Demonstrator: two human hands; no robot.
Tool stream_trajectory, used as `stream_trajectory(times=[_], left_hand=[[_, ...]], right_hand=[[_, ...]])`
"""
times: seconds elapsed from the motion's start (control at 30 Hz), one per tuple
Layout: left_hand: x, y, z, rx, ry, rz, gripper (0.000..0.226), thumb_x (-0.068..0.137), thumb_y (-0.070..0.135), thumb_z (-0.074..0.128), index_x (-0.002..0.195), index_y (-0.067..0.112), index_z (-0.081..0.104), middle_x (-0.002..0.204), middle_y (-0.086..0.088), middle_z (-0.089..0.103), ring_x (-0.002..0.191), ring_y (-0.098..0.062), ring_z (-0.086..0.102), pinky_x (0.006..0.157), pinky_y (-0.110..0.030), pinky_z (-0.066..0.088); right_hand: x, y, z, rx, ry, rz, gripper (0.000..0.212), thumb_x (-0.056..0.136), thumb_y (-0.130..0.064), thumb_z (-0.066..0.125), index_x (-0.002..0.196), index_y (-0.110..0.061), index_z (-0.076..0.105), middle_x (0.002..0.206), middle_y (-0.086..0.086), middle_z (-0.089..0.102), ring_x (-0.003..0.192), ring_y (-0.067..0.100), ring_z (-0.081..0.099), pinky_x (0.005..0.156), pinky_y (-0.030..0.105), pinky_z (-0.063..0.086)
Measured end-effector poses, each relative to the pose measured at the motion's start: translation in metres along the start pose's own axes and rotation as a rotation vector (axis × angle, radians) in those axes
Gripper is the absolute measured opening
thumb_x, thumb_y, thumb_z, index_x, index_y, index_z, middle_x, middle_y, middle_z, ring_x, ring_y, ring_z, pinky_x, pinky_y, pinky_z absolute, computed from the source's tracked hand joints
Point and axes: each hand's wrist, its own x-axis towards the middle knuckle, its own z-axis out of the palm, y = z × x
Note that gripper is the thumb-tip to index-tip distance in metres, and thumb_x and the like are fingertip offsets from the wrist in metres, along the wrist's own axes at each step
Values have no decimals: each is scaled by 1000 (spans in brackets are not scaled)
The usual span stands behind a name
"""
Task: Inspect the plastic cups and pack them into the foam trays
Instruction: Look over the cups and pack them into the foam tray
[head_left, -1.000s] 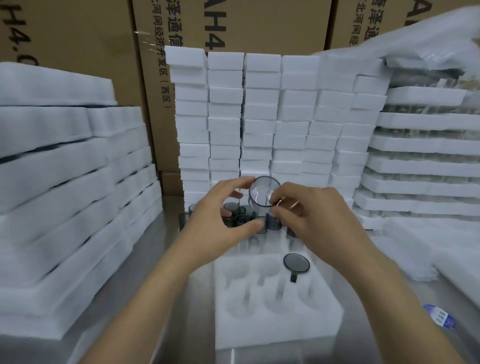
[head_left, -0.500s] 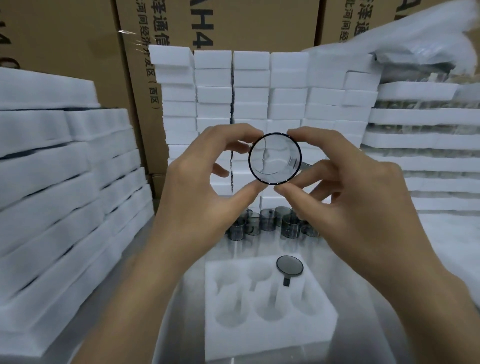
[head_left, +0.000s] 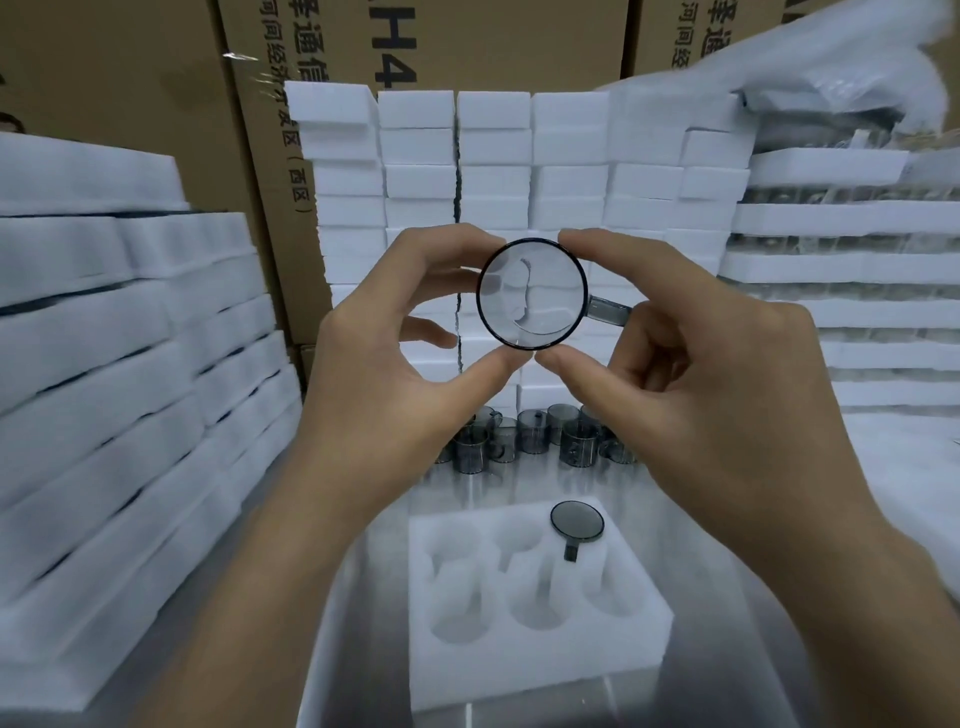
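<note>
1. Grey clear cup (head_left: 532, 293) is being held up above the foam tray (head_left: 519, 670), facing the person, probably for checking.
2. Left hand (head_left: 384, 395) and right hand (head_left: 701, 395) are each pinching its rim, leaving the middle clear.

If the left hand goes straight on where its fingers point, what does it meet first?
Likely the right hand: it and the left hand pinch one cup, thumbs nearly touching under it.
</note>
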Motion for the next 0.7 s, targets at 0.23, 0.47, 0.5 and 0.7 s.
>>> stream_trajectory(times=[0.23, 0.47, 0.5, 0.7], left_hand=[[-1, 3, 2, 71, 21, 5, 58, 88, 24, 86, 141, 27, 62, 131, 17, 70, 132, -17, 62, 95, -33, 53], [-2, 9, 5, -52, 3, 30, 75, 80, 31, 92, 146, 31, 55, 132, 20, 67, 136, -21, 60, 95, -35, 50], [-2, 10, 5, -56, 11, 38, 74, 79, 31, 93, 144, 32, 57, 131, 20, 67, 135, -23, 60, 94, -34, 50], [-2, 14, 9, 16, 59, 114, 58, 84, 34, 90, 137, 31, 64, 129, 16, 67, 126, -26, 64, 90, -32, 53]], right_hand=[[3, 4, -2, 68, -21, 46, 50, 93, -50, 73, 141, -44, 60, 64, -10, 63, 60, 13, 61, 58, 18, 45], [11, -4, -4, 616, -182, 395, 45, 98, -71, 51, 101, -38, 81, 52, 0, 48, 48, 12, 44, 45, 19, 37], [12, -4, -4, 627, -213, 433, 53, 98, -74, 43, 94, -38, 82, 53, 1, 48, 48, 12, 43, 45, 18, 37], [13, 2, -1, 591, -305, 534, 76, 95, -78, 29, 54, -25, 64, 52, 3, 56, 44, 15, 47, 49, 20, 40]])
